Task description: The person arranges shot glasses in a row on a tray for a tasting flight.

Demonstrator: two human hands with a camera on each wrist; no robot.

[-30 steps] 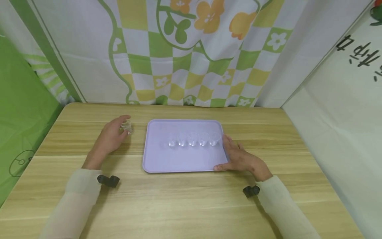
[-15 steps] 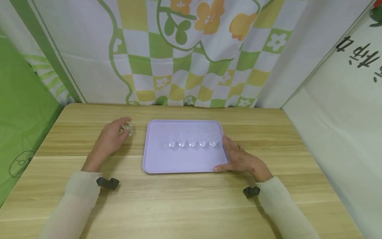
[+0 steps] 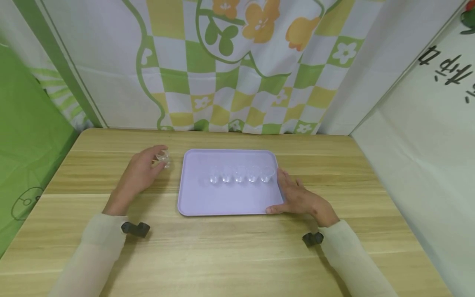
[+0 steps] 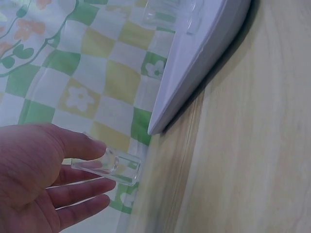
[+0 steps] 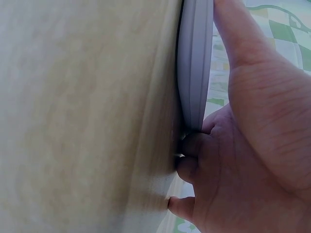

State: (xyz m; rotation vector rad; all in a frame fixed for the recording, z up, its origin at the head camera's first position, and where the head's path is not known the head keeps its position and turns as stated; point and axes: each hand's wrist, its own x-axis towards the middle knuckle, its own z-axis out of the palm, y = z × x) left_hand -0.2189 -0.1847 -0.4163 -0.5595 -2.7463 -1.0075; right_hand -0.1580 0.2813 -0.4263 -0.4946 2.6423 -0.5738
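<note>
My left hand [image 3: 142, 169] pinches a small clear shot glass [image 4: 119, 167] by its upper part, thumb on one side and fingers on the other. Its thick base points down toward the wooden table, left of the lavender tray [image 3: 230, 202]. A row of several matching clear glasses [image 3: 239, 176] stands across the tray's middle and right part. At the tray's right end, my right hand [image 3: 298, 198] grips the front corner, its thumb [image 3: 276, 208] at the front rim. In the right wrist view, some fingertips [image 5: 187, 167] curl in at the tray's lower edge.
The wooden table [image 3: 222, 255] runs out to both sides of the tray. A checked, flowered curtain [image 3: 241, 82] hangs along the back edge. Green cloth [image 3: 33, 136] is at the left and a white sheet [image 3: 415, 136] with writing at the right.
My left hand has shifted slightly right toward the tray, carrying the shot glass. The right hand, the tray and the row of glasses stay in place.
</note>
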